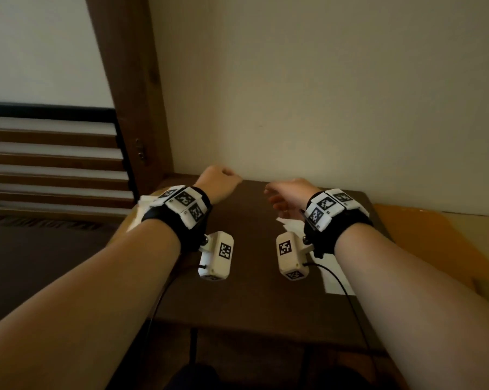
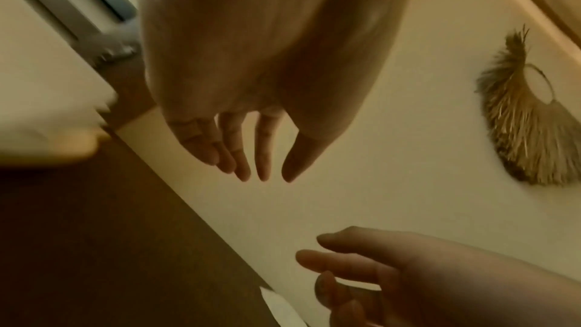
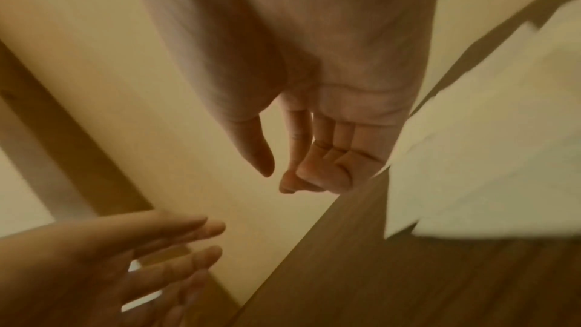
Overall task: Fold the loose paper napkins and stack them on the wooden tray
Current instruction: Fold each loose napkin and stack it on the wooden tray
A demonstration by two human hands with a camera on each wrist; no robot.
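Both of my hands hover above the dark brown table [image 1: 251,291], near the wall, and hold nothing. My left hand [image 1: 223,175] [image 2: 267,178] has its fingers loosely straight. Under its wrist, at the table's left edge, white napkins [image 1: 143,204] [image 2: 47,108] lie on the tan wooden tray [image 1: 125,220] [image 2: 78,151]. My right hand [image 1: 277,195] [image 3: 278,180] has its fingers relaxed, slightly bent. Loose white napkins [image 1: 336,280] [image 3: 487,146] lie on the table beneath my right wrist and forearm, mostly hidden in the head view.
A pale wall stands right behind the table. A dark wooden door frame [image 1: 136,108] and slatted steps [image 1: 54,164] are to the left. An orange-yellow surface [image 1: 435,235] adjoins the table on the right. A straw fan ornament [image 2: 528,121] hangs on the wall.
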